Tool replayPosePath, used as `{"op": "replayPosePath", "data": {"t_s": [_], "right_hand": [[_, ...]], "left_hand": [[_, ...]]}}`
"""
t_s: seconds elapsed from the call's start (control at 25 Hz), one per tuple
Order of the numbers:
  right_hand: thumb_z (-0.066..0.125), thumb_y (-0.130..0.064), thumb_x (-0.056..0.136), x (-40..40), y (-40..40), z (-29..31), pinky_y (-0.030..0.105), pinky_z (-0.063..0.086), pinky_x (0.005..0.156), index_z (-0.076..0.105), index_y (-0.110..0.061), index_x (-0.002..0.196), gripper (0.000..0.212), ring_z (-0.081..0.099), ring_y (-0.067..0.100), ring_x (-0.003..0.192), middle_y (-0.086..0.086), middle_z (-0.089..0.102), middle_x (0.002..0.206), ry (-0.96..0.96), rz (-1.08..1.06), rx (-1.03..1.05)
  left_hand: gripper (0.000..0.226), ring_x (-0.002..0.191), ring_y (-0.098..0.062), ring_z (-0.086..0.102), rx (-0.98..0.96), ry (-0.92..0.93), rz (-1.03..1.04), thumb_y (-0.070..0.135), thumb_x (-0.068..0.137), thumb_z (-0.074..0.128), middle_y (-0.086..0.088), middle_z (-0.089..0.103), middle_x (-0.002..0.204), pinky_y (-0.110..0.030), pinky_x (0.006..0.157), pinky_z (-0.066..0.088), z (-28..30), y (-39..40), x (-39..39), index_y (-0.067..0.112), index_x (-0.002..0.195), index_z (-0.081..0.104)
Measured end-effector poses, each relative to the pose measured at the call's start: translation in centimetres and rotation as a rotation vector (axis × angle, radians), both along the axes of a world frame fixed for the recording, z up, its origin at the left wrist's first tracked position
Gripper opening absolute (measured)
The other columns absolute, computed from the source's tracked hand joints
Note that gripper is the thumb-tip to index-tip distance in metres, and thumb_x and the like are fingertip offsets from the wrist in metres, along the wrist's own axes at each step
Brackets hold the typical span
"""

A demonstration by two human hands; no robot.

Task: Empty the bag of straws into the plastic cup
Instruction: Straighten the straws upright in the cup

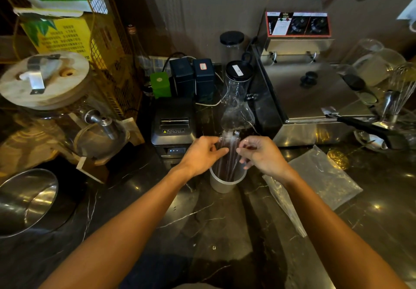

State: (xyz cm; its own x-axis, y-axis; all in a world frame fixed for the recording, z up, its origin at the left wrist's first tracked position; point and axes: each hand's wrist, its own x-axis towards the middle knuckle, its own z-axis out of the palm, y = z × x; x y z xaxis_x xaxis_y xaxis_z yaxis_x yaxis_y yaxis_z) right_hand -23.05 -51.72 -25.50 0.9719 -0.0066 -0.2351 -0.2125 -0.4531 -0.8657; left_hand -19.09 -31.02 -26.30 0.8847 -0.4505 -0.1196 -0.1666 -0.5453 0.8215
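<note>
Two hands, left hand (202, 154) and right hand (262, 155), pinched on the clear bag (236, 108) of dark straws (226, 164) upright in the plastic cup (221, 184).

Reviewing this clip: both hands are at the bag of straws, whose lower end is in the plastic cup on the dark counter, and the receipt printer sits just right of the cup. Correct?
Not quite. In the head view the receipt printer sits behind and to the left of the plastic cup, not right. The rest holds: left hand and right hand are at the bag of straws, its lower end in the cup on the dark counter.
</note>
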Motion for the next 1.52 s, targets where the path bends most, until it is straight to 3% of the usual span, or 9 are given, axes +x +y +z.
{"op": "replayPosePath", "data": {"t_s": [0.08, 0.32, 0.48, 0.72, 0.92, 1.04, 1.16, 1.36, 1.52], "right_hand": [[0.067, -0.011, 0.1, 0.3, 0.0, 0.7, 0.028, 0.064, 0.062, 0.07, -0.015, 0.09, 0.011, 0.074, 0.023, 0.073, 0.013, 0.073, 0.085, -0.047, 0.037, -0.074], [0.065, -0.012, 0.102, 0.7, -0.5, 2.2, 0.029, 0.064, 0.061, 0.065, -0.017, 0.091, 0.012, 0.075, 0.013, 0.071, 0.01, 0.071, 0.084, -0.078, 0.046, -0.141], [0.061, -0.005, 0.102, 0.9, -0.7, 2.4, 0.026, 0.063, 0.057, 0.062, -0.005, 0.098, 0.004, 0.074, 0.017, 0.072, 0.017, 0.071, 0.095, -0.066, 0.028, -0.12], [0.062, -0.014, 0.103, 0.2, 0.2, 0.5, 0.037, 0.066, 0.073, 0.068, -0.023, 0.097, 0.013, 0.077, 0.012, 0.073, 0.006, 0.076, 0.082, -0.046, 0.117, -0.262], [0.062, -0.015, 0.103, -0.5, 0.5, 0.6, 0.025, 0.064, 0.07, 0.061, -0.022, 0.134, 0.032, 0.075, 0.002, 0.07, -0.002, 0.074, 0.085, -0.086, 0.045, -0.285], [0.062, -0.014, 0.103, -0.4, 0.3, 1.3, 0.023, 0.062, 0.064, 0.062, -0.029, 0.117, 0.02, 0.074, 0.002, 0.064, -0.001, 0.073, 0.084, -0.102, 0.02, -0.28], [0.06, -0.017, 0.105, -0.2, 0.1, 1.6, 0.028, 0.065, 0.068, 0.064, -0.027, 0.103, 0.012, 0.074, 0.001, 0.063, 0.0, 0.075, 0.076, -0.107, 0.019, -0.321], [0.061, -0.017, 0.105, -0.1, -0.4, 2.5, 0.032, 0.066, 0.071, 0.069, -0.025, 0.1, 0.013, 0.076, 0.009, 0.07, 0.002, 0.076, 0.081, -0.138, 0.012, -0.277], [0.059, -0.015, 0.106, 0.3, -1.4, 4.7, 0.037, 0.066, 0.071, 0.066, -0.02, 0.098, 0.011, 0.077, 0.024, 0.074, 0.013, 0.074, 0.08, -0.147, 0.003, -0.279]], "left_hand": [[0.005, 0.054, -0.004, 0.054, 0.019, -0.005, -0.011, 0.026, 0.097, 0.069, 0.004, 0.061, 0.066, -0.025, 0.057, 0.049, 0.3, 0.1, 0.5, 0.025, 0.101, 0.071], [0.056, 0.055, 0.002, 0.06, 0.01, 0.059, 0.039, 0.028, 0.085, 0.082, 0.006, 0.064, 0.066, -0.021, 0.063, 0.051, -0.3, 0.8, 0.2, 0.018, 0.136, 0.061], [0.057, 0.064, -0.003, 0.063, -0.041, 0.058, 0.108, 0.032, 0.085, 0.082, 0.006, 0.064, 0.072, -0.022, 0.068, 0.053, -0.6, 1.1, -0.5, 0.021, 0.136, 0.06], [0.06, 0.069, -0.008, 0.067, -0.05, 0.068, 0.098, 0.033, 0.087, 0.08, -0.007, 0.071, 0.08, -0.025, 0.07, 0.055, -0.3, 0.4, -1.1, 0.02, 0.141, 0.056], [0.063, 0.08, -0.018, 0.074, -0.038, 0.073, 0.104, 0.034, 0.087, 0.079, -0.008, 0.073, 0.085, -0.037, 0.082, 0.061, -0.4, 0.6, -1.0, 0.018, 0.143, 0.055], [0.062, 0.08, -0.017, 0.074, -0.042, 0.075, 0.104, 0.033, 0.088, 0.079, -0.007, 0.073, 0.085, -0.04, 0.084, 0.061, -0.5, 0.6, -0.9, 0.018, 0.143, 0.055], [0.062, 0.078, -0.014, 0.072, -0.05, 0.086, 0.1, 0.033, 0.088, 0.079, -0.002, 0.071, 0.08, -0.038, 0.084, 0.061, -0.3, 0.4, -1.0, 0.017, 0.142, 0.056], [0.064, 0.071, -0.005, 0.068, 0.001, 0.043, 0.096, 0.039, 0.087, 0.079, 0.002, 0.07, 0.081, -0.022, 0.069, 0.052, 0.4, 0.6, -0.9, 0.021, 0.143, 0.055], [0.071, 0.074, -0.004, 0.067, 0.013, 0.012, 0.093, 0.047, 0.083, 0.081, 0.004, 0.068, 0.085, -0.021, 0.069, 0.05, 1.2, 1.1, -0.7, 0.026, 0.144, 0.052]]}}
